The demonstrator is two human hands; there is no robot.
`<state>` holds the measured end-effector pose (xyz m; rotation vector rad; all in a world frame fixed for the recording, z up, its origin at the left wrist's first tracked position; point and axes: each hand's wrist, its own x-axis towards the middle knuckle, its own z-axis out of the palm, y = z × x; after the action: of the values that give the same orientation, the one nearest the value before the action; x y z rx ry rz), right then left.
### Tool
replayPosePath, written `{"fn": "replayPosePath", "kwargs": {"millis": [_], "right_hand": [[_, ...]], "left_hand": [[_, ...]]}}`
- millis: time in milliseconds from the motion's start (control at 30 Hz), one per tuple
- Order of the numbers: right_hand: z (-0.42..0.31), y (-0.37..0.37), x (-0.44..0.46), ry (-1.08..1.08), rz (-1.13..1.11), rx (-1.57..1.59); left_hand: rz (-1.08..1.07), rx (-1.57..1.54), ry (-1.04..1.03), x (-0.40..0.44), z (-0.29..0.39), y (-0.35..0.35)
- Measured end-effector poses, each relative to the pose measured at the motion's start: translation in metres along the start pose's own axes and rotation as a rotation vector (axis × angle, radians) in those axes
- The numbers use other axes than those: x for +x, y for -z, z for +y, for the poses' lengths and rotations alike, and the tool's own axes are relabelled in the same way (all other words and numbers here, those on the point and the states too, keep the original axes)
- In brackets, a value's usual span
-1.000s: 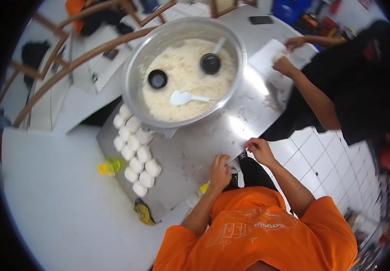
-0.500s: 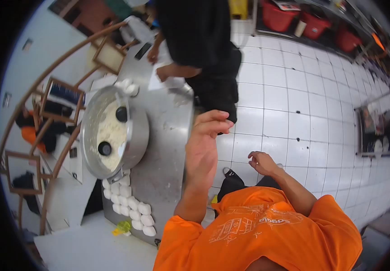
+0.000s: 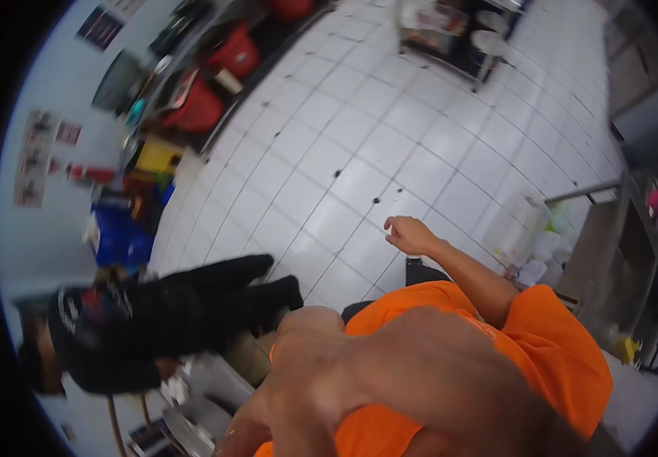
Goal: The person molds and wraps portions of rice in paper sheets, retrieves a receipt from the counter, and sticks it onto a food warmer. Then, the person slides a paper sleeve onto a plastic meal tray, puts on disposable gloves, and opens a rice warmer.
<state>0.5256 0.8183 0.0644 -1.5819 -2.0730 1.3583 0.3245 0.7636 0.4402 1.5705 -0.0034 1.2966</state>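
1. The person's right hand hangs forward of the body, above the white tiled floor. Its fingers are loosely curled, partly open, with no object visible in them.
2. The left hand is very close to the lens, large and blurred, and covers much of the orange shirt. I cannot tell how far its fingers are open or whether they have hold of anything.
3. The orange shirt is the thing nearest to the left hand, seen behind it at the bottom of the view; whether the two touch is unclear.
4. At lower left, partly hidden by the left hand, a bit of a pale desk shows. The things around it are too blurred to name.
5. Beside that desk is another person in dark clothes, with a hand near a small white thing.
6. On the right is a grey metal stand, with a clear plastic box just beside it and a small yellow thing near its lower end.
7. Well apart from both hands, a red bin and a second red bin stand by the wall, and a cart stands at the top.
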Motion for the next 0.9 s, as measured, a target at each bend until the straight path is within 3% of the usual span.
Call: {"fn": "replayPosePath", "kwargs": {"millis": [200, 333, 467, 533, 567, 600, 633, 700, 733, 767, 800, 867, 900], "right_hand": [[0.075, 0.107, 0.040, -0.117, 0.257, 0.142], [0.113, 0.154, 0.092, -0.120, 0.182, 0.155], [0.200, 0.187, 0.146, -0.211, 0.195, 0.105], [0.292, 0.186, 0.157, -0.164, 0.279, 0.048], [0.308, 0.211, 0.142, -0.307, 0.323, 0.086], [0.333, 0.229, 0.133, -0.568, 0.309, 0.187], [0.377, 0.243, 0.124, -0.699, 0.242, 0.216], [0.472, 0.261, 0.102, -0.892, 0.336, 0.243], [0.470, 0.292, 0.100, -1.028, 0.466, 0.342], [0.460, 0.326, 0.103, -1.162, 0.590, 0.444], [0.458, 0.351, 0.114, -1.172, 0.590, 0.482], [0.470, 0.401, 0.144, -1.189, 0.584, 0.543], [0.481, 0.421, 0.170, -1.192, 0.542, 0.519]], "left_hand": [[-0.130, -0.166, 0.091, 0.111, -0.135, 0.002], [-0.161, -0.189, 0.125, 0.180, -0.239, 0.025], [-0.054, 0.059, 0.074, 0.255, -0.386, 0.072], [-0.049, 0.271, 0.213, 0.275, -0.488, 0.121], [-0.058, 0.375, 0.283, 0.285, -0.539, 0.145], [0.024, 0.456, 0.456, 0.271, -0.612, 0.174], [0.073, 0.620, 0.565, 0.245, -0.672, 0.203], [-0.008, 0.913, 0.795, 0.142, -0.786, 0.280], [-0.028, 0.906, 0.948, 0.085, -0.817, 0.315], [-0.140, 0.973, 1.195, 0.022, -0.840, 0.352], [-0.465, 1.123, 1.203, -0.048, -0.851, 0.388], [-1.048, 1.305, 1.317, -0.095, -0.824, 0.419], [-0.943, 1.286, 1.391, -0.089, -0.796, 0.422]]}}
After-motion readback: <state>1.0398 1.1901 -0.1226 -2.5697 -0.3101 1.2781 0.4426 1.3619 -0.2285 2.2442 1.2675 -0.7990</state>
